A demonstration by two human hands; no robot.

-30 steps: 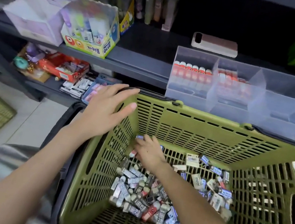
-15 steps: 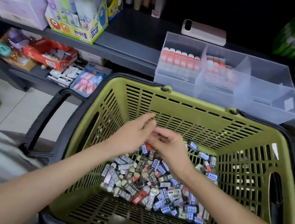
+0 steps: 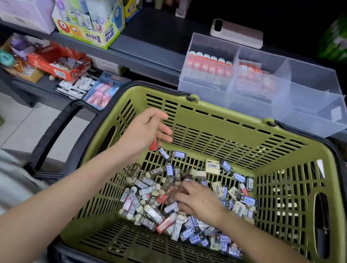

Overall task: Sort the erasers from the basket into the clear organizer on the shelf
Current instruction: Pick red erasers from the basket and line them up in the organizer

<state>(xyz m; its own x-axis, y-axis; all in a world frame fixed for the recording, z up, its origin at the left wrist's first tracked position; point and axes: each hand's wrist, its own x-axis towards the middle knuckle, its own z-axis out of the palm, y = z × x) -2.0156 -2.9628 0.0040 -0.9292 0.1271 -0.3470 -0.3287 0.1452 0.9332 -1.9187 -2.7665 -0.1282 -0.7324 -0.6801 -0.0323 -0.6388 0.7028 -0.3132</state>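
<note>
Lowest in the frame sits the green slotted basket [image 3: 147, 249], with the erasers [image 3: 153, 216] heaped on its floor at the centre and centre right.

We judge each eraser light, small and fairly stiff, with a paper sleeve around a rubbery core. The sleeve is smoother than the bare end and may slide. We therefore take each piece across its two long faces, thumb against forefinger, near mid-length. The pile is loose, so neighbouring pieces will shift when one is lifted. We see no risk of breakage.

The right hand [image 3: 199, 201] rests palm down on the heap at centre frame with its fingers bent into the pieces. We cannot tell whether it has hold of one.

Higher and to the left, the left hand [image 3: 145, 128] hangs over the basket's left wall, fingers loosely curled. A red eraser [image 3: 153, 145] protrudes beneath it, and we read this as held.

Beyond the far rim, at upper right, the clear organizer [image 3: 310, 113] stands on the dark shelf [image 3: 148, 57]. Its left and middle compartments hold red-and-white pieces. In the compartments at the right we can make out no contents.

A phone [image 3: 237, 33] lies behind it
</note>
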